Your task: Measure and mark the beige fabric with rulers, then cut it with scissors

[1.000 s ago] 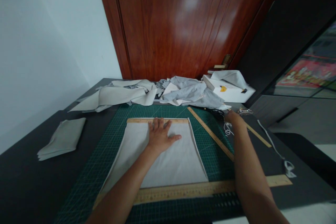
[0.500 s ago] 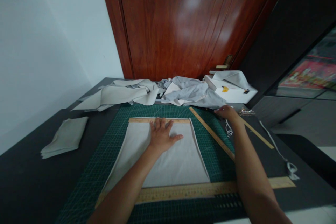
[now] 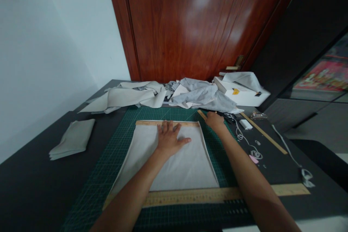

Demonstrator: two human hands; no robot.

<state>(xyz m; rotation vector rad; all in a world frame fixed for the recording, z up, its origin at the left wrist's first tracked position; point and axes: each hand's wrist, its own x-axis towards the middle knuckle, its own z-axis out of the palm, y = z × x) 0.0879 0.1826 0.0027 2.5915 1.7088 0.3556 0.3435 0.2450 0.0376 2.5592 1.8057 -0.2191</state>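
Observation:
My left hand [image 3: 169,139] lies flat with fingers spread. Its fingertips press on a narrow wooden ruler [image 3: 144,123] laid along the far edge of a light grey cloth [image 3: 187,170]. The cloth rests on a green cutting mat [image 3: 92,188]. A wide wooden ruler [image 3: 185,196] crosses the cloth's near edge. To the right of the cloth, my right hand [image 3: 215,121] is closed over the mat beside the far end of a slanting wooden ruler [image 3: 201,114]. Its fingertips are hidden, so whatever they grip cannot be made out.
Folded cloth [image 3: 73,139] sits on the dark table at left. Crumpled fabric [image 3: 195,92] and a white box [image 3: 241,92] line the back. At right are a thin wooden ruler [image 3: 265,134], a small white block [image 3: 245,124], a white cord [image 3: 255,154] and a pink piece [image 3: 253,159].
My right hand has moved left, from the mat's far right edge to the slanting ruler's far end, uncovering the white block and cord. My left hand stays on the narrow ruler.

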